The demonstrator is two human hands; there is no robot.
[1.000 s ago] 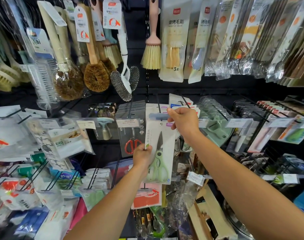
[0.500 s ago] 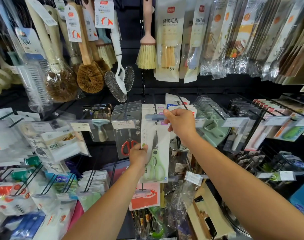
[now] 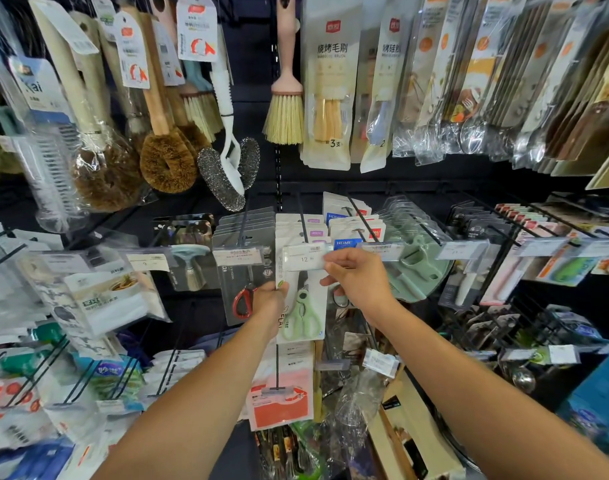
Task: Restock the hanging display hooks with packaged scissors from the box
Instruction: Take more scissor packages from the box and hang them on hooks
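- Green scissors [image 3: 301,318] sat in a white pack [image 3: 313,296]. The pack hung at the front end of a black hook [image 3: 303,223], in the middle row of the display wall.
- The left hand [image 3: 270,303] held the pack by its left edge, with the fingers curled round the card.
- The right hand [image 3: 360,284] pinched the right end of a clear price tag [image 3: 304,258]. The tag sat at the tip of the same hook, just above the scissors.
- More white packs [image 3: 296,230] hung behind the front one on that hook.
- Grey packs [image 3: 242,233] with red-handled scissors [image 3: 242,303] hung on the next hook to the left, just beside the left hand.
- Packs with a blue label [image 3: 344,243] hung on the next hook to the right, and pale green tools [image 3: 417,271] hung past them.
- Round brown brushes [image 3: 166,164] and a pink-handled brush [image 3: 285,109] hung in the top row.
- A brown cardboard box [image 3: 410,431] stood near the bottom right, under the right arm. What lay inside it was too hard to see.
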